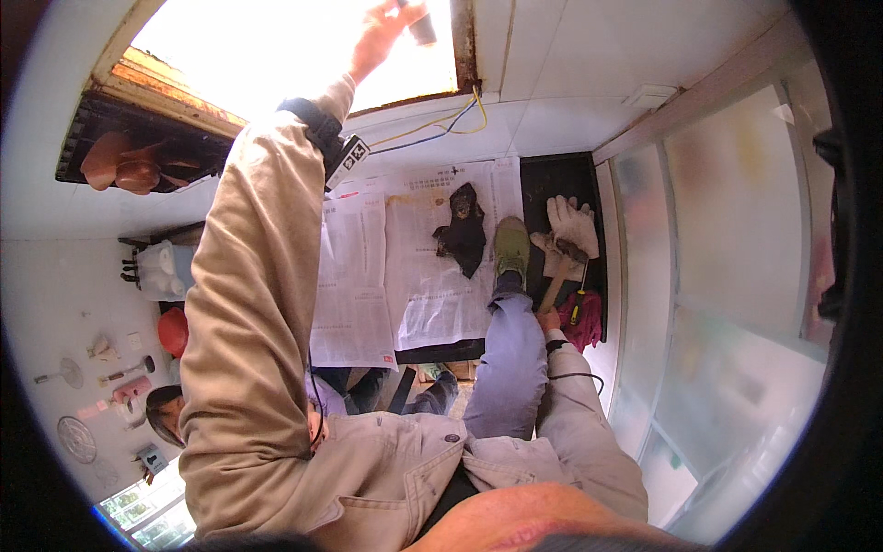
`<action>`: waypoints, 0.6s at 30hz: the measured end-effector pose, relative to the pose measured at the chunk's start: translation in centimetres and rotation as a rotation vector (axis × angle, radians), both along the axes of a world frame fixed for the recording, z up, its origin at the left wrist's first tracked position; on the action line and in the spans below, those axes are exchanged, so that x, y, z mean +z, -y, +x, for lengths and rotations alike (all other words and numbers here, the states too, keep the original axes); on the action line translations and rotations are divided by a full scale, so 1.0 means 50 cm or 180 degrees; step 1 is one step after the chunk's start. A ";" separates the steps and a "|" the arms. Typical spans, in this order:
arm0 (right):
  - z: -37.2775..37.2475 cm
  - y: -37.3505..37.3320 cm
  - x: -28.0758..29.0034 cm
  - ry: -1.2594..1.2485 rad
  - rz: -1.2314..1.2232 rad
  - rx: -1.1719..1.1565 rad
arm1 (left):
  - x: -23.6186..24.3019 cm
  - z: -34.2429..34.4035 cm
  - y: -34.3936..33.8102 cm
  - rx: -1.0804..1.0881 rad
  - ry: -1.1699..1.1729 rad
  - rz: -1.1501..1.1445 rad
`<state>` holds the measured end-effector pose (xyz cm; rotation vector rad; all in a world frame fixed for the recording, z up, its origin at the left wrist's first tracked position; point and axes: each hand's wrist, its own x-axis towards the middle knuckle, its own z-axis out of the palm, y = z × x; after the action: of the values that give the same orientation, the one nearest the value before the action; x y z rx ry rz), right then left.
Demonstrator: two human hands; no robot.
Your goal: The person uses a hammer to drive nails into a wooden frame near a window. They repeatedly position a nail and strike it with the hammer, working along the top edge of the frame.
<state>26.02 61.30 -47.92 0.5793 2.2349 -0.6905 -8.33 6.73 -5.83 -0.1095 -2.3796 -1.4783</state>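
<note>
My left hand point(386, 35), raised to the bright opening at the top, is closed round a dark cylindrical object point(421, 28) partly washed out by glare. A black strap point(315, 127) with a small box circles that wrist. Low on the right, my right hand point(549, 320) is closed on the wooden handle of a hammer point(556, 293). Its dark head rests by soiled white work gloves point(572, 225). Beside it lie a screwdriver point(578, 308) with a yellow and black handle and a magenta cloth point(590, 320). My green shoe point(510, 247) stands on the covered tabletop.
Printed paper sheets point(354, 276) cover the dark table point(547, 175), with a crumpled black scrap point(463, 232) on them. Yellow and blue wires point(451, 124) hang below the rusty-edged opening frame point(467, 46). Frosted panels point(745, 184) stand right. Someone's dark hair point(166, 414) shows lower left.
</note>
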 end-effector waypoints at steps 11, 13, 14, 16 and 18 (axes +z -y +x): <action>0.050 -0.050 -0.214 -0.0117 0.1080 0.1829 | 0.004 0.105 -0.016 0.0046 -0.0717 -0.0571; 0.048 -0.063 -0.205 -0.0314 0.0720 0.1556 | -0.009 0.200 -0.019 0.0041 -0.0730 -0.0672; 0.046 -0.070 -0.187 -0.0355 0.0600 0.1475 | -0.012 0.257 -0.019 0.0023 -0.0737 -0.0747; 0.044 -0.077 -0.139 -0.0417 0.0332 0.1254 | -0.023 0.397 -0.030 -0.0096 -0.0644 -0.0940; 0.034 -0.071 -0.091 -0.0401 0.0041 0.0983 | -0.026 0.556 -0.057 -0.0297 -0.0359 -0.1168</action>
<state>27.72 64.84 -52.48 0.1923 2.3776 -0.5664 19.50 9.61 -7.14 -0.3850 -2.5536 -1.0247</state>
